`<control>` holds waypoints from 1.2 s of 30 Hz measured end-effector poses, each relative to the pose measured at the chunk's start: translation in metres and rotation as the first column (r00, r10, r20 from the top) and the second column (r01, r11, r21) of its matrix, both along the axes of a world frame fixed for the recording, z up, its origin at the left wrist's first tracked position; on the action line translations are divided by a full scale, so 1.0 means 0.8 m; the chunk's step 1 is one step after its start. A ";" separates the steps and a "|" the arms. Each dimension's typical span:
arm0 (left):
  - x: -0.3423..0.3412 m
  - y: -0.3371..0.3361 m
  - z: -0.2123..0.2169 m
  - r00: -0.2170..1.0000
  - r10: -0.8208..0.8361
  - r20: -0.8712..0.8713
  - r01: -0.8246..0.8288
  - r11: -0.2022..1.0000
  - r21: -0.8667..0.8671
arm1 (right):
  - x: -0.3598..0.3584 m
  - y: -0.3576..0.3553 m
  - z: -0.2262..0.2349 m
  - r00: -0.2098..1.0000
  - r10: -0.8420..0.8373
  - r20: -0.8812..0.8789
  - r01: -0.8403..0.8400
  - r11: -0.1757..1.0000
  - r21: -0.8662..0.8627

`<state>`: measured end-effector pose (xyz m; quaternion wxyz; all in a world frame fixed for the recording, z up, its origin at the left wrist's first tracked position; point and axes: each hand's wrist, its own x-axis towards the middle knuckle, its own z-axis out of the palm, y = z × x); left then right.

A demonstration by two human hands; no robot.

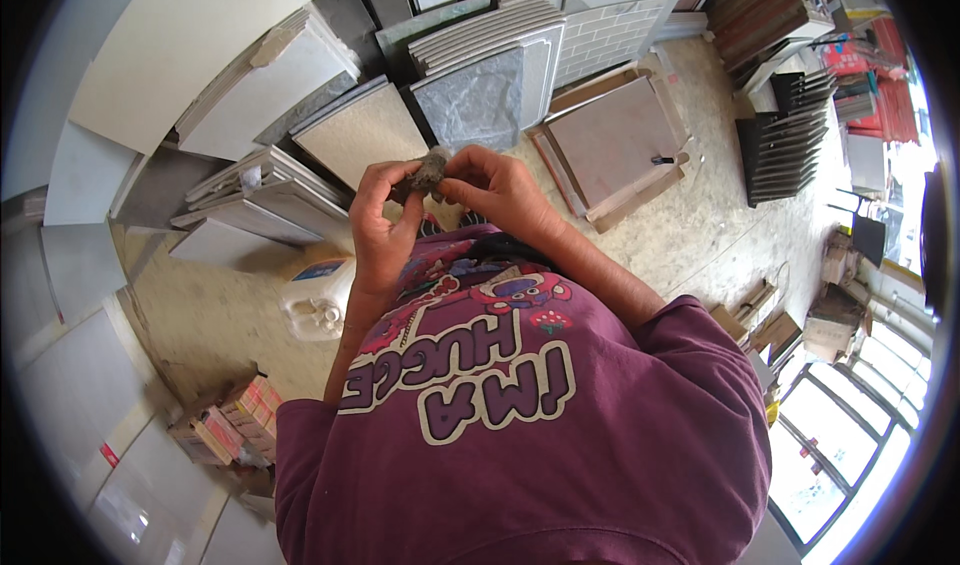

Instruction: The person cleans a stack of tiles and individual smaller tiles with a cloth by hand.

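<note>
Between the fingertips of both hands is a small, rough, grey-brown clump (430,170); whether it is a rag or some other material I cannot tell. My left hand (380,215) pinches its left and lower side, thumb pointing up toward it. From the right, my right hand (498,187) grips the other side with curled fingers and thumb. The two hands meet in front of my waist, close to the purple printed shirt (600,435). Part of the clump is hidden behind the fingers.
Tile slabs lean in rows ahead, among them a blue-grey marbled tile (470,100). Right of them a flat tile stack (615,145) lies on the floor, a small dark object (662,160) on it. A white plastic jug (318,300) stands left; a black rack (790,140) stands right.
</note>
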<state>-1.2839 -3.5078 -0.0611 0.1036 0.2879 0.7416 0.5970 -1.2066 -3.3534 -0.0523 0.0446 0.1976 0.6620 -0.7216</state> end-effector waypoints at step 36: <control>0.004 0.058 -0.011 0.903 -0.111 0.415 0.035 0.982 0.186 | 0.003 0.086 0.017 0.971 -0.055 -0.234 0.107 0.971 0.214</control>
